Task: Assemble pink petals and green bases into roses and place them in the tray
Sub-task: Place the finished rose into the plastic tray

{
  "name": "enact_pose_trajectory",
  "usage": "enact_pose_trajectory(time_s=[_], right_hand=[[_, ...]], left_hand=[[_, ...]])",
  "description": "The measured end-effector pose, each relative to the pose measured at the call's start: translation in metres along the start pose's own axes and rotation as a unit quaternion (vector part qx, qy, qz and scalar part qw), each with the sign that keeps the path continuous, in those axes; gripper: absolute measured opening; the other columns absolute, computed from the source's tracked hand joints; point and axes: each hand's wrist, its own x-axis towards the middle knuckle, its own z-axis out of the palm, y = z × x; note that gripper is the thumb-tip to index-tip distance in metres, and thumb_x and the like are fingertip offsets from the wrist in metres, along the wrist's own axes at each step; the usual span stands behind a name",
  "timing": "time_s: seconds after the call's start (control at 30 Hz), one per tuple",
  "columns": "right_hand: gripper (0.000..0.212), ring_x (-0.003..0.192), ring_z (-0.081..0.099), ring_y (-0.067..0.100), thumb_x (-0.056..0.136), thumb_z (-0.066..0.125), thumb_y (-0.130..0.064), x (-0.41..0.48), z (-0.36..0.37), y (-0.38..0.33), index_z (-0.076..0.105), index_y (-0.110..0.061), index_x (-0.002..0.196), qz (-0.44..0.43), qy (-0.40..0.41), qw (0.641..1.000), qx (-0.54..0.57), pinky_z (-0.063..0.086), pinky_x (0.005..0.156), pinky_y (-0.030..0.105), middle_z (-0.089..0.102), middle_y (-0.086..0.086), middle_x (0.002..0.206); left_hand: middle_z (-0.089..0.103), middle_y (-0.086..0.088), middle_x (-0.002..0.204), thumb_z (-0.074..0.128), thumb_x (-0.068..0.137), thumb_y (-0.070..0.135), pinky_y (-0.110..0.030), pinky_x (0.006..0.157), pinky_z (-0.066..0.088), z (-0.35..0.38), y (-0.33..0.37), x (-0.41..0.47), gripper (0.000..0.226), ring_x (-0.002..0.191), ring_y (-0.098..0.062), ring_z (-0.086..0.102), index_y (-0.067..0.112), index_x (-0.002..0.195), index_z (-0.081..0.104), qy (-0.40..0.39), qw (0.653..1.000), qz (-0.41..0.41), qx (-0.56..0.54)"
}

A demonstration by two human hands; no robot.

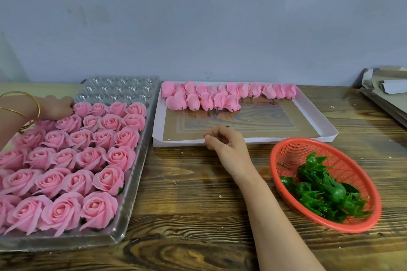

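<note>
Wooden table (187,185); rose (83,109) beside left hand (56,108), perhaps touching.

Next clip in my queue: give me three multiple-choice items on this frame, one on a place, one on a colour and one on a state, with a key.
1. Where do the loose pink petal buds lie?
A. in a glass jar
B. along the far side of the white box
C. in a blue bucket

2. What colour is the basket that holds the green bases?
A. blue
B. yellow
C. red

3. How full is the clear tray?
A. empty
B. partly filled, far cells empty
C. full in every cell

Key:
1 B: the buds sit in rows against the box's far wall.
2 C: the mesh basket around the bases is red.
3 B: roses fill the near rows, while the cells at the far end hold nothing.
</note>
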Motion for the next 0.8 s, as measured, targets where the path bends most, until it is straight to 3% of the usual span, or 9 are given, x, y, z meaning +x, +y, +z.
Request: enact_pose_trajectory(time_s=[0.13, 0.23, 0.37, 0.63, 0.8], right_hand=[[0.025, 0.078, 0.060, 0.018, 0.096, 0.051, -0.010, 0.0023, 0.0013, 0.0029, 0.071, -0.009, 0.081, 0.026, 0.007, 0.998, 0.056, 0.050, 0.087, 0.044, 0.064, 0.010, 0.076], [0.036, 0.079, 0.060, 0.020, 0.100, 0.043, -0.013, 0.0045, 0.0024, 0.0041, 0.072, -0.005, 0.081, 0.044, 0.012, 0.993, 0.108, 0.050, 0.085, 0.043, 0.067, 0.017, 0.080], [0.044, 0.080, 0.061, 0.019, 0.105, 0.037, -0.019, 0.0039, 0.0036, 0.0047, 0.071, -0.004, 0.081, 0.037, 0.014, 0.992, 0.123, 0.051, 0.083, 0.039, 0.067, 0.030, 0.093], [0.044, 0.080, 0.062, 0.017, 0.104, 0.038, -0.019, 0.0042, 0.0036, 0.0060, 0.072, 0.001, 0.087, 0.046, 0.014, 0.991, 0.126, 0.052, 0.085, 0.039, 0.068, 0.023, 0.086], [0.044, 0.079, 0.062, 0.015, 0.104, 0.038, -0.020, 0.0041, 0.0033, 0.0071, 0.073, -0.004, 0.083, 0.043, 0.010, 0.991, 0.128, 0.052, 0.083, 0.036, 0.069, 0.023, 0.088]], left_hand=[[0.051, -0.032, 0.130, 0.042, 0.100, 0.015, -0.032, 0.086, 0.036, 0.0010, -0.0017, 0.0004, 0.034, 0.119, -0.039, 0.046, 0.003, 0.132, 0.045, 0.008, 1.000, 0.004, 0.003], [0.054, -0.030, 0.127, 0.043, 0.099, 0.014, -0.032, 0.079, 0.033, 0.0009, -0.0013, -0.0004, 0.033, 0.116, -0.039, 0.048, 0.004, 0.129, 0.048, 0.008, 1.000, 0.006, 0.000], [0.054, -0.029, 0.128, 0.043, 0.099, 0.013, -0.032, 0.081, 0.035, -0.0001, -0.0020, -0.0004, 0.032, 0.115, -0.039, 0.049, 0.004, 0.129, 0.049, 0.013, 1.000, 0.010, -0.010], [0.057, -0.029, 0.124, 0.046, 0.098, 0.013, -0.032, 0.079, 0.035, -0.0022, -0.0020, -0.0024, 0.030, 0.110, -0.038, 0.051, 0.003, 0.126, 0.052, 0.011, 0.999, 0.010, -0.034], [0.051, -0.031, 0.119, 0.044, 0.100, 0.024, -0.031, 0.076, 0.037, -0.0026, -0.0044, -0.0037, 0.035, 0.092, -0.031, 0.045, 0.010, 0.132, 0.047, 0.015, 0.999, -0.012, -0.027]])
